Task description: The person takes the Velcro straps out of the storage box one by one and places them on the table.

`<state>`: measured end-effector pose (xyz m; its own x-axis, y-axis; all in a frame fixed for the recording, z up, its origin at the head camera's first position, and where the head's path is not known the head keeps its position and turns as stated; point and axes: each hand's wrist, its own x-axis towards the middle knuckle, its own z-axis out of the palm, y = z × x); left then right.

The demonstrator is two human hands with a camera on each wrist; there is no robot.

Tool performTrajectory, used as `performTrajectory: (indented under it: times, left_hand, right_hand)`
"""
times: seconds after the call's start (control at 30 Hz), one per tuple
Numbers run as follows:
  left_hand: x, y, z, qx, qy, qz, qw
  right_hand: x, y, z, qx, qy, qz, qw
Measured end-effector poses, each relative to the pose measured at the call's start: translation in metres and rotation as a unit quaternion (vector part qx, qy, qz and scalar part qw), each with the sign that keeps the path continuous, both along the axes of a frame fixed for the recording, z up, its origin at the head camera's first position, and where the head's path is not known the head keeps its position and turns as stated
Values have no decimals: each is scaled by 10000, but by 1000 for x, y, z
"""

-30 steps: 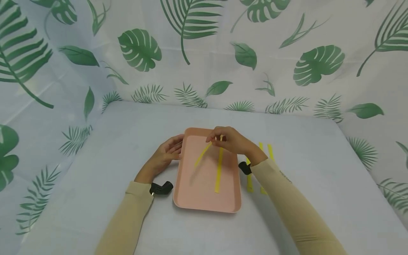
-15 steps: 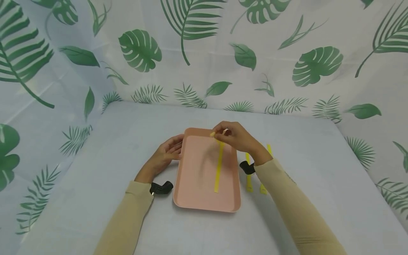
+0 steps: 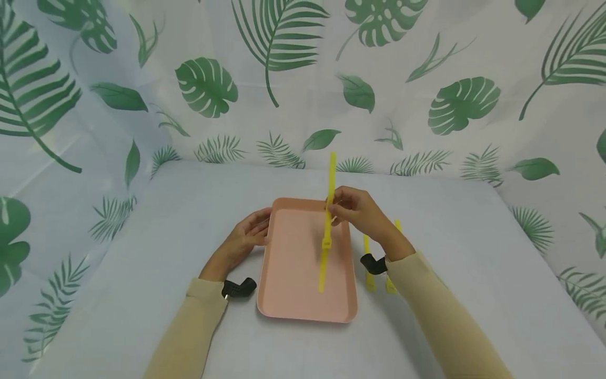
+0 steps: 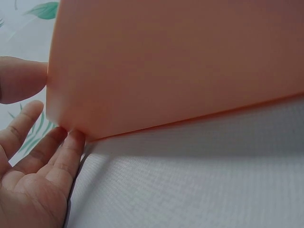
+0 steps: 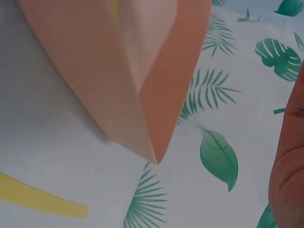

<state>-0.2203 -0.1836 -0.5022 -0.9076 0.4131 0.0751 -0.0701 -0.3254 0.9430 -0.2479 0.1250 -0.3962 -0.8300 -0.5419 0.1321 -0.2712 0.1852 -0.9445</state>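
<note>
My right hand (image 3: pixel 352 208) pinches a yellow cable tie (image 3: pixel 327 231) over the far right part of the pink tray (image 3: pixel 289 263). The tie stands nearly upright in the head view, its square head at the lower end. Behind it, a second yellow strip (image 3: pixel 322 276) lies in the tray, its upper part hidden. My left hand (image 3: pixel 245 237) rests against the tray's far left side. In the left wrist view, the thumb (image 4: pixel 23 80) and fingertips touch the tray's outer wall. Only an edge of the right hand (image 5: pixel 289 166) shows in the right wrist view.
More yellow cable ties (image 3: pixel 370 281) lie on the white table (image 3: pixel 454 252) right of the tray, partly hidden by the right forearm. A leaf-printed cloth (image 3: pixel 293 95) hangs behind the table. Each wrist carries a small black camera (image 3: pixel 239 287).
The cable tie in my right hand has swung from hanging low and slanted to nearly upright, its head now downward. The left hand stays at the tray. The head view has tilted slightly up.
</note>
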Motion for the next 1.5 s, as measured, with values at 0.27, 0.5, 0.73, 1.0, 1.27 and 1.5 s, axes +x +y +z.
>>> performTrajectory:
  times: [0.27,0.5,0.73,1.0,1.27,1.5]
  left_hand:
    - [1,1,-2,76,47,-55,9999]
    - [4,2,-3,7,19,-25,10000]
    - [8,2,-4,-57,73,-40,9999]
    - [9,3,-4,-78,98,-63,9999]
    - [12,4,-4,-55,127,-114,9998]
    - [10,3,-4,-65,219,-141,9996]
  right_hand:
    - [11,14,-5,-256,-266,-157,9992]
    - [20,27,-9,-289,-299,-234,9989]
    - [28,42,-13,-346,-443,-343,9978]
    - [35,62,-15,-418,-469,-339,9975]
    - [45,83,-21,-309,-481,-509,9971]
    - [50,109,-25,-107,-459,-476,9978]
